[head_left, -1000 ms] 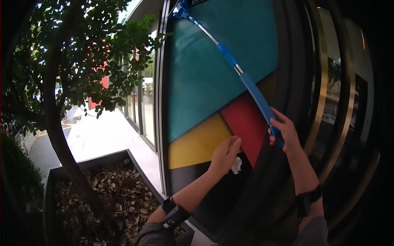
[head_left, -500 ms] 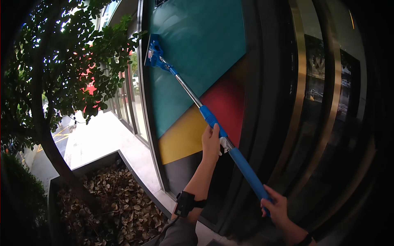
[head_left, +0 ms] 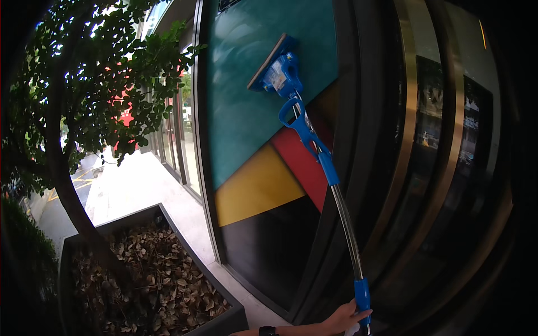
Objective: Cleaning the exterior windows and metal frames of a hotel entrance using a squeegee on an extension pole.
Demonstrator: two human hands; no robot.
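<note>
My left hand [head_left: 343, 319] comes in at the lower edge, a dark band on its wrist, fingers closed round the blue collar of a long metal pole. A bit of white material shows under the fingers. The pole carries a blue window squeegee [head_left: 280, 75], tilted, with a long edge strip facing up and left. Its blue pull handle [head_left: 300, 120] sits on the pole just below the head. Behind the head is a glossy panel [head_left: 241, 106] in teal, yellow, red and black; I cannot tell whether the two touch. My right hand is out of view.
At the lower left stands a dark planter [head_left: 190, 252] full of dry leaves, with a leafy tree [head_left: 84, 218] rising from it. Pale paving [head_left: 134, 179] runs behind it along a glass front. Dark framing with brass-coloured strips [head_left: 412, 112] curves up on the right.
The squeegee head has moved right and looks bigger, its pole now steeper. My left hand has gone down and right with the pole; my right hand has left the view.
</note>
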